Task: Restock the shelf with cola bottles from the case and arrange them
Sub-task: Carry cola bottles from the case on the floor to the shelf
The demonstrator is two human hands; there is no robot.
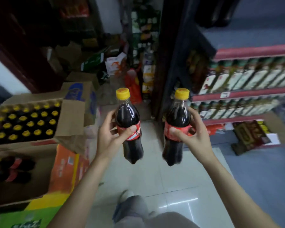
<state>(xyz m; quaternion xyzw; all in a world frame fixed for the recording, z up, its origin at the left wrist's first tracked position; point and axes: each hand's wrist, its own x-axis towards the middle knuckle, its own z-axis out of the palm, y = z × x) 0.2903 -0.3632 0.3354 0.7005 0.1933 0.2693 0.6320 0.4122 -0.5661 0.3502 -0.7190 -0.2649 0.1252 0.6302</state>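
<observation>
Cardboard case (69, 116) of yellow-capped dark cola bottles sits open at my far left. My left hand (113, 137) curls round the red label of one yellow-capped plastic cola bottle (128, 127), and my right hand (190, 137) wraps the label of a second, matching bottle (176, 129), both upright in mid-air over the pale tiled floor (163, 186). I judge the red-edged metal shelf (237, 94) at right looks packed, so pushing in could topple neighbours, or a slick bottle could slip.

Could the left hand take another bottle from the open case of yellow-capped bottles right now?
Probably not: the left hand already grips a cola bottle. The open case lies uncovered on its side, so the way itself looks free once the hand is emptied.
</observation>
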